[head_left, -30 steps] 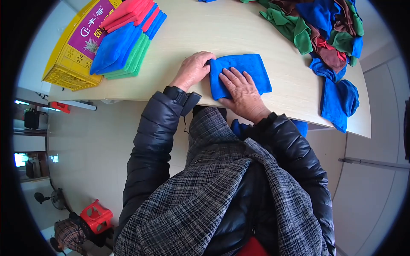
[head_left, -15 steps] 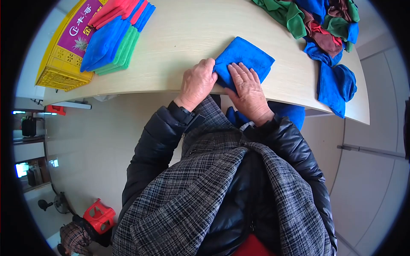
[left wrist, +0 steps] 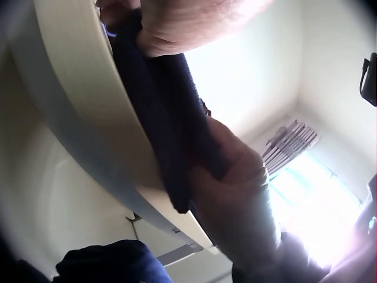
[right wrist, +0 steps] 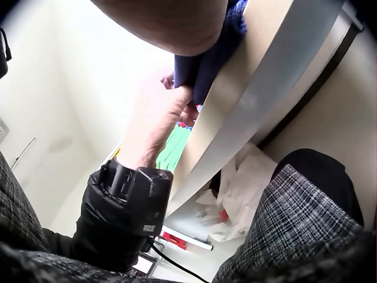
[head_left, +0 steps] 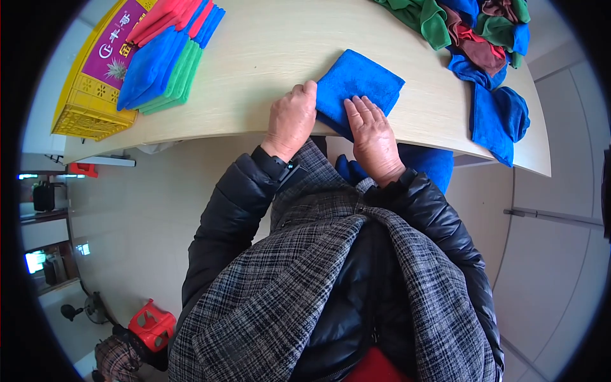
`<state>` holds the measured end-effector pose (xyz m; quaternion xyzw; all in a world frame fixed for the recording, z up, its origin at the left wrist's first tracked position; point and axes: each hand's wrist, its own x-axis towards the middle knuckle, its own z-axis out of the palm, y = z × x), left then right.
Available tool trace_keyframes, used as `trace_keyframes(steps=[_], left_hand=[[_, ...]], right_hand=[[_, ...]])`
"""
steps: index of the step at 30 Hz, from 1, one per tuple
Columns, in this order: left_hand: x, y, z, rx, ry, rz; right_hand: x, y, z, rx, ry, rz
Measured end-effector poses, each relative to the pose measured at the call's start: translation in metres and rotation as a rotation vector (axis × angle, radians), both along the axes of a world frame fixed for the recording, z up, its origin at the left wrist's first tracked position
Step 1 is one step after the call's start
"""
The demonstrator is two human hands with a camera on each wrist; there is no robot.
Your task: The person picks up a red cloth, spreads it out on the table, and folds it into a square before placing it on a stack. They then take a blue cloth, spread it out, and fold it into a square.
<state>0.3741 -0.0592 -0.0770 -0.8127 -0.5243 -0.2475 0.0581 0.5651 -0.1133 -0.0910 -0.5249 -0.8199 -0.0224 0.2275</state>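
Note:
A folded blue towel lies at the table's near edge, its near corner reaching that edge. My left hand grips its left side with curled fingers. The right hand lays its fingers over the towel's near right part, the thumb hidden from above. In the left wrist view, the towel's dark layers run between both hands, and the right hand has a layer between thumb and fingers. From the right wrist, the left hand shows at the towel's far end.
Folded red, blue and green towels are stacked at the left against a yellow crate. A heap of loose cloths lies at the right, a blue cloth nearest. Behind on the floor are a red stool and another person.
The towel has turned so a corner points toward me. My left hand has moved down and right along its left side; the right hand has shifted slightly, its thumb now out of sight.

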Motion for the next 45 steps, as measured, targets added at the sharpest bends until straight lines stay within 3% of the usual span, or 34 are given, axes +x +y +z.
trace_keyframes(steps=[7,12,22,31,35,38,39,42,45], left_hand=[[-0.012,0.009,0.009,-0.231,-0.235,-0.039],[-0.017,0.007,0.003,-0.104,-0.259,-0.134],[-0.023,-0.001,-0.001,-0.021,-0.052,-0.165],[-0.023,-0.01,0.002,0.014,0.161,-0.131],[-0.027,-0.012,0.004,0.057,0.176,-0.14],[-0.04,-0.014,0.01,0.018,0.199,-0.126],[-0.041,-0.015,0.012,-0.001,0.211,-0.121],[-0.035,-0.02,0.025,-0.024,0.073,-0.072],[-0.017,-0.017,0.02,0.017,0.034,-0.105]], right_hand=[[0.001,-0.005,0.0,0.004,-0.1,0.012],[0.002,-0.007,0.002,0.005,-0.216,0.013],[0.004,-0.014,0.004,0.048,-0.452,0.011],[0.011,-0.022,0.009,0.058,-0.504,0.027],[0.023,-0.021,0.047,-0.089,-0.547,0.103],[0.023,0.009,0.091,-0.688,-0.369,0.237],[0.022,0.013,0.086,-0.686,-0.367,0.235],[0.012,0.022,0.051,-0.211,0.066,0.115],[-0.013,0.025,0.018,-0.121,0.024,0.017]])
